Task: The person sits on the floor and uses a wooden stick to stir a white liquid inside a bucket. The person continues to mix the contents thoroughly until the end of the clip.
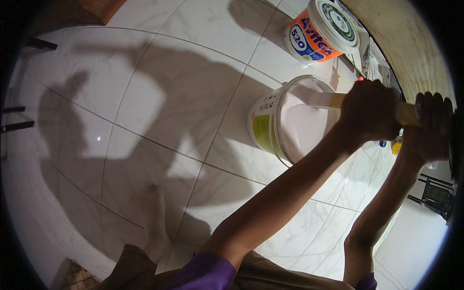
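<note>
A white bucket (263,123) with a green patch on its side stands on the floor, holding pale, pinkish-white paint (302,128). A wooden stick (335,100) slants into the paint; its lower part is coated pale. My left hand (371,111) is closed round the stick just beyond the bucket's rim. Farther up, my right hand (429,128) grips the stick's upper end, its fingers over the wood. A thin wire handle (276,147) hangs down along the bucket's near side. The stick's lower tip is hidden in the paint.
Behind the open bucket stands a lidded orange and white paint bucket (316,36). Small items, one of them yellow (396,146), lie past my hands. A black chair (436,195) shows at the right. My foot (154,217) rests on the marbled tile floor (145,121), where shadows fall.
</note>
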`<state>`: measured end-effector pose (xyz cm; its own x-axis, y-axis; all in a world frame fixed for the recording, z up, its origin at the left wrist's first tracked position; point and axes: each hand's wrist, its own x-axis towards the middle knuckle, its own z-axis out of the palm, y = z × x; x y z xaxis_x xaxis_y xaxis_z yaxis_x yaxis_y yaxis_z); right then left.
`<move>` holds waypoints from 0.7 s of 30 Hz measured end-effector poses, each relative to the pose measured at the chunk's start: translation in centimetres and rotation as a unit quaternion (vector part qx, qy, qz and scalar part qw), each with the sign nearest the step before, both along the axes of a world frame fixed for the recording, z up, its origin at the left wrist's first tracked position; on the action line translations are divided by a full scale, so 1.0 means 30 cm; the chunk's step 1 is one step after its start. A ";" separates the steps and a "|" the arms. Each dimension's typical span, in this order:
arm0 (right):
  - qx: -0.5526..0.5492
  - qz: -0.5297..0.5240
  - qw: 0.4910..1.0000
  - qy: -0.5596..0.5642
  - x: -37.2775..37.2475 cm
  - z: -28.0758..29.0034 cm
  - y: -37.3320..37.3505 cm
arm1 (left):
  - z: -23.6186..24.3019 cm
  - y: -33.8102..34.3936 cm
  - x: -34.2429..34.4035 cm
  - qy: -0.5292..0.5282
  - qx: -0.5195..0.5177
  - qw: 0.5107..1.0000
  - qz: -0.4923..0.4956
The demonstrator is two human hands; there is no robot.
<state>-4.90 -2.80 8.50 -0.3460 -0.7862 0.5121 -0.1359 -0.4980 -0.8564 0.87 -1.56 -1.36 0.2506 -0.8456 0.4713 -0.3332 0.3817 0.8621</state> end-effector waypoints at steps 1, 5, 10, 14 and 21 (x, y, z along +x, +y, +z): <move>-0.005 -0.003 1.000 0.011 -0.074 -0.002 -0.014 | 0.003 -0.006 -0.033 0.001 0.010 1.000 -0.025; 0.013 -0.054 0.997 -0.057 -0.149 0.037 0.064 | 0.003 0.034 -0.156 0.021 0.014 0.999 -0.037; 0.007 0.156 0.986 0.054 -0.395 0.039 0.076 | 0.038 0.208 -0.142 0.077 0.107 0.987 -0.097; -0.097 0.494 0.842 0.194 -0.220 0.025 0.045 | 0.038 0.254 -0.047 0.024 0.129 0.989 -0.070; -0.020 0.495 0.862 -0.109 0.041 0.058 0.053 | 0.006 0.072 0.048 -0.012 -0.028 0.995 0.097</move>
